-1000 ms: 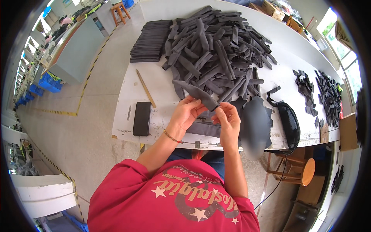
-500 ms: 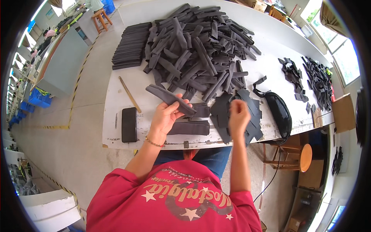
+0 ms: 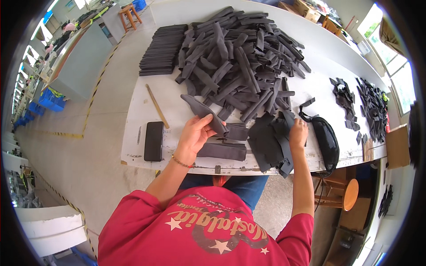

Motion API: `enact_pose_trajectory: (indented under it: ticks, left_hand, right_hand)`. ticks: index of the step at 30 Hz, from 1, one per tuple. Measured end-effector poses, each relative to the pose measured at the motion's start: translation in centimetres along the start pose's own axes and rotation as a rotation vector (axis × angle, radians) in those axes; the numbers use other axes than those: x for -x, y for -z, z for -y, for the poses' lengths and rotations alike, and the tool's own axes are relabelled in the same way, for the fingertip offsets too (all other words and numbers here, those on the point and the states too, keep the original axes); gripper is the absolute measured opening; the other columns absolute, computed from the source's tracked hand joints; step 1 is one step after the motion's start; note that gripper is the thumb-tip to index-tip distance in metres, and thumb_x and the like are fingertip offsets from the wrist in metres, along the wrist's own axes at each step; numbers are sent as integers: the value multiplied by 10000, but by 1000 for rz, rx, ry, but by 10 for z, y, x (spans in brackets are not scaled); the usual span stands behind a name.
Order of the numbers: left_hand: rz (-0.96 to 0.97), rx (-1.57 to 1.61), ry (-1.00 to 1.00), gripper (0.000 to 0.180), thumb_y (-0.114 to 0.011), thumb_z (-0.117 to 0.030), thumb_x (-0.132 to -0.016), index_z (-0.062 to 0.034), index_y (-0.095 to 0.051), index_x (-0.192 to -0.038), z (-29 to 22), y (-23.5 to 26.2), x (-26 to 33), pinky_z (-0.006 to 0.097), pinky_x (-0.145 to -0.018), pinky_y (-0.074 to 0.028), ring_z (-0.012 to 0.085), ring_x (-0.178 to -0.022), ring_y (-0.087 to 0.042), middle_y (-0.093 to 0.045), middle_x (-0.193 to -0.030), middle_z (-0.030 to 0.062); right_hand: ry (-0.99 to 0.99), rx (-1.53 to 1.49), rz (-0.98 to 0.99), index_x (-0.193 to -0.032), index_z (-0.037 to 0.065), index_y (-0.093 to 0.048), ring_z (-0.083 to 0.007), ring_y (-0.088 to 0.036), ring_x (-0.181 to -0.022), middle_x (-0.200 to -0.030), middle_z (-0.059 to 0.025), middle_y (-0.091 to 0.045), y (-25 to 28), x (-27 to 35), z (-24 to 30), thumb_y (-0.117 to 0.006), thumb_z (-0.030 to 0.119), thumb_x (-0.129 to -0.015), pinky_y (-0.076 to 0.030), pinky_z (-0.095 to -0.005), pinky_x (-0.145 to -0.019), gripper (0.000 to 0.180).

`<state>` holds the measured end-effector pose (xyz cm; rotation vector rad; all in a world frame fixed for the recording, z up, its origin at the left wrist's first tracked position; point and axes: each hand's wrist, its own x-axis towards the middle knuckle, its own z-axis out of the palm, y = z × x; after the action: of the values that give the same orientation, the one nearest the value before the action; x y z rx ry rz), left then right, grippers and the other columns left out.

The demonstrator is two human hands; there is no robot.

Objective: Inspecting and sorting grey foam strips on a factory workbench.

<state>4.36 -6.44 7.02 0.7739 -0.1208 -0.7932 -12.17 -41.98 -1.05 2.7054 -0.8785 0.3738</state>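
Note:
My left hand (image 3: pixel 197 135) is closed on a dark grey fabric sleeve (image 3: pixel 197 106), thumb on top, its far end slanting up to the left. Under and beside that hand lie folded grey fabric strips (image 3: pixel 222 151) near the table's front edge. My right hand (image 3: pixel 298 133) is at the right side of a fanned stack of flat black pieces (image 3: pixel 266 144). Its fingers are curled and pinch the edge of a piece there; the fingertips are partly hidden. A black mesh pouch (image 3: pixel 325 142) with a strap lies just right of that hand.
A large heap of grey fabric sleeves (image 3: pixel 242 62) fills the table's far middle, beside a neat stack of them (image 3: pixel 163 48). A black phone (image 3: pixel 154 141) and a wooden stick (image 3: pixel 157 106) lie left. Dark scraps (image 3: pixel 372 108) lie far right; a wooden stool (image 3: pixel 350 195) stands below.
My right hand has moved right, from above the middle of the black stack to its right side, and the black pieces have shifted. My left hand keeps its grip on the sleeve.

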Motion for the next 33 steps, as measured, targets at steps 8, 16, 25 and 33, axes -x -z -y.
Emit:
enact_pose_trajectory:
  ticks: [8, 16, 25, 33]
  left_hand:
    - [-95, 156, 76, 275, -531, -125, -977, 131, -570, -1073, 1, 21, -10, 374, -865, -584, 291, -982, -672, -658, -1057, 212]
    - [-53, 148, 69, 161, -560, -71, -952, 53, -585, -1052, 1, 17, -9, 381, -809, -608, 281, -947, -685, -649, -1104, 222]
    - [13, 134, 86, 144, -568, -34, -936, -21, -565, -1080, -2, 16, -5, 398, -855, -587, 302, -1009, -663, -634, -1134, 221]
    - [68, 75, 193, 241, -548, -52, -950, -22, -538, -1188, -7, 11, 0, 444, -896, -569, 330, -1064, -642, -618, -1173, 225]
  right_hand:
    - [-46, -1080, -174, -1174, 11, -471, -363, -529, -966, -1080, -182, -543, 133, 28, 93, -612, 30, -854, -434, -396, -863, 350]
    - [332, -1053, -136, -1038, 30, -529, -366, -538, -941, -1049, -183, -549, 160, 76, 151, -727, 60, -785, -446, -436, -826, 323]
    - [372, -954, -144, -1150, 77, -651, -241, -548, -891, -994, -50, -610, 183, 69, 148, -706, 69, -786, -398, -353, -816, 369]
    - [459, -761, -266, -1074, 115, -673, -211, -560, -820, -913, -11, -601, 193, 55, 147, -719, 51, -756, -409, -361, -768, 327]
